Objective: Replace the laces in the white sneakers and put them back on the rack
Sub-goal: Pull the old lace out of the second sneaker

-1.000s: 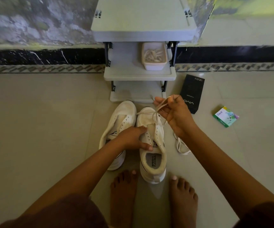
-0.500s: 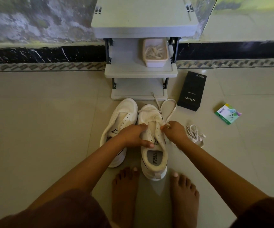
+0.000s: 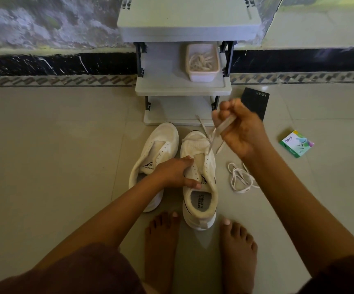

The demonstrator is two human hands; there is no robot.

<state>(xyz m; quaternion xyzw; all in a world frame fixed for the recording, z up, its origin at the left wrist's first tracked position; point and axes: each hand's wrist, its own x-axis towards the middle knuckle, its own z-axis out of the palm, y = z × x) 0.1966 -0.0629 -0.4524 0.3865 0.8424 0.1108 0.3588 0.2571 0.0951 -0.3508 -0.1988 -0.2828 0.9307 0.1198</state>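
Two white sneakers stand side by side on the floor in front of a grey rack [image 3: 182, 90]. The left sneaker [image 3: 157, 158] has bare eyelets. On the right sneaker [image 3: 199, 198], my left hand [image 3: 176, 172] grips the tongue and eyelet area. A white lace [image 3: 214, 134] runs up from this shoe's front eyelets into my right hand [image 3: 242, 132], which pinches it raised above the toe. A second loose lace [image 3: 239, 177] lies coiled on the floor to the right of the shoe.
A white tub of laces [image 3: 202, 62] sits on the rack's middle shelf. A black box [image 3: 256, 102] and a green-and-white packet [image 3: 297, 144] lie on the tiles at right. My bare feet [image 3: 161, 240] stand just behind the shoes.
My right hand has risen from the right sneaker's eyelets, pulling the lace up and to the right. My left hand has stayed on the shoe.
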